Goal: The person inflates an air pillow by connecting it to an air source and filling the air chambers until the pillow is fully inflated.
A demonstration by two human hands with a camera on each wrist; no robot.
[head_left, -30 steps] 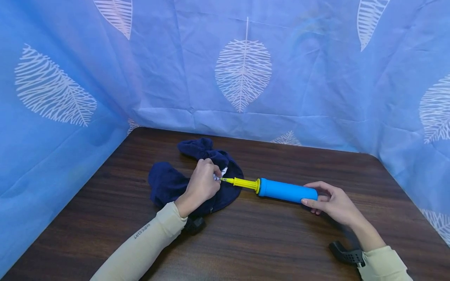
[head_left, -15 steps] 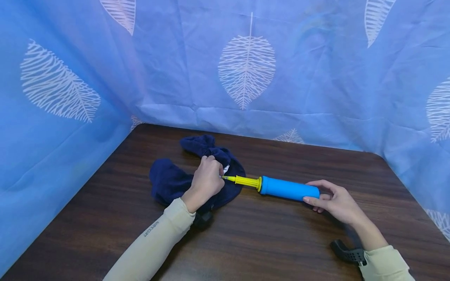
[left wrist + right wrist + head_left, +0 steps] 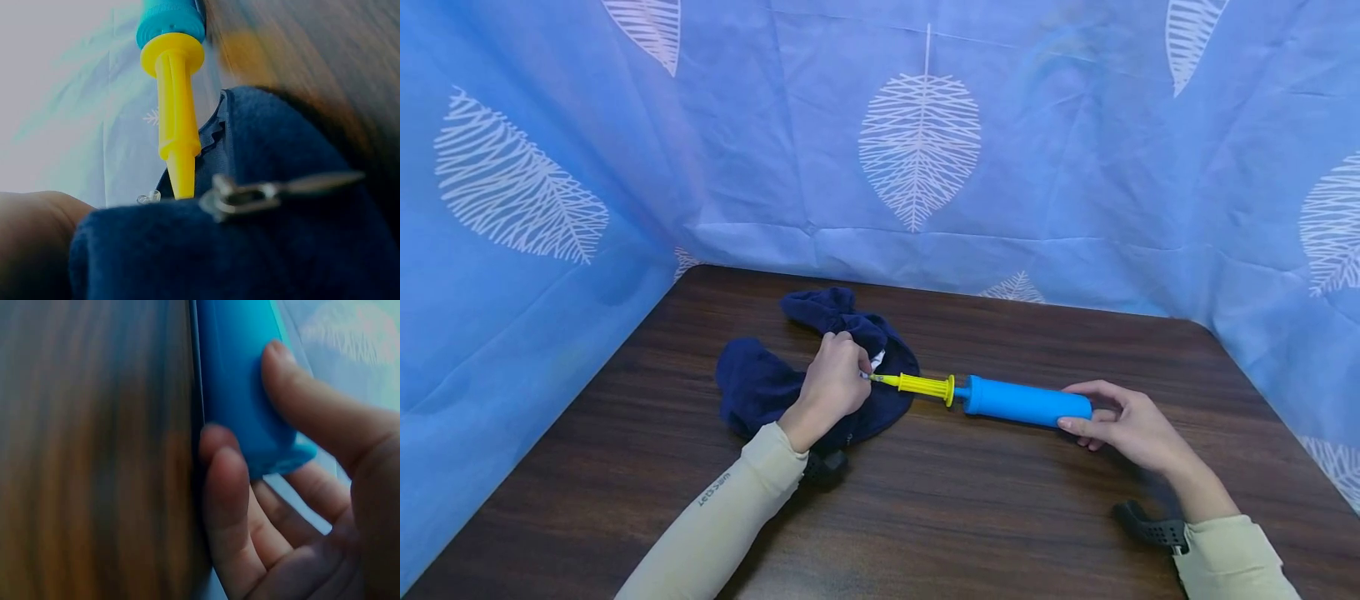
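Toward the table's (image 3: 1000, 517) right edge, your right hand (image 3: 1127, 425) grips the outer end of the blue barrel (image 3: 1022, 402) between thumb and fingers. Since a half-second ago the barrel has slid rightward off the yellow nozzle (image 3: 925, 386), baring a short blue rod (image 3: 961, 393), which suggests a pumping stroke has begun. The barrel runs left from that hand. Farther on, your left hand (image 3: 833, 383) pinches at the nozzle's tip, fingertips hidden, over the navy cloth (image 3: 752, 387) toward the far-left corner.

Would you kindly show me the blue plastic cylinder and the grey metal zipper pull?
Blue plastic cylinder (image 3: 1024, 401): head view, middle of its side.
Grey metal zipper pull (image 3: 303, 186): left wrist view, its tapered tab.
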